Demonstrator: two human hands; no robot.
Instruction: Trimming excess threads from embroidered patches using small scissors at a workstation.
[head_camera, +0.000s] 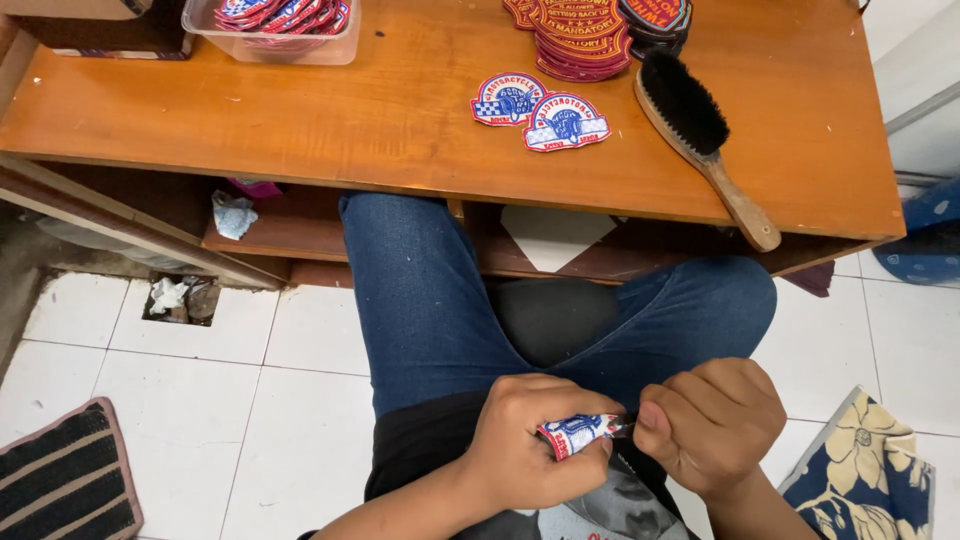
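Hands work over lap, well clear of table edge (420, 190); open tile floor (250, 400) to left. Left hand (520, 445) curled, gripping folded patch (578, 433). Right hand (715, 425) fisted, thumb and finger pinching patch tip, possibly a thread.

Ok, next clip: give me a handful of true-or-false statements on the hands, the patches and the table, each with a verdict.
1. The left hand holds a bent red, white and blue embroidered patch. True.
2. The right hand rests on the wooden-handled black-bristle brush. False: it pinches at the edge of the held patch; the brush lies apart on the table.
3. Two shield-shaped patches lie loose on the low orange-brown wooden table. True.
4. The clear plastic tub stands on the white tiled floor. False: it stands on the table's far left.
5. The brush lies left of the loose patches. False: right of them.
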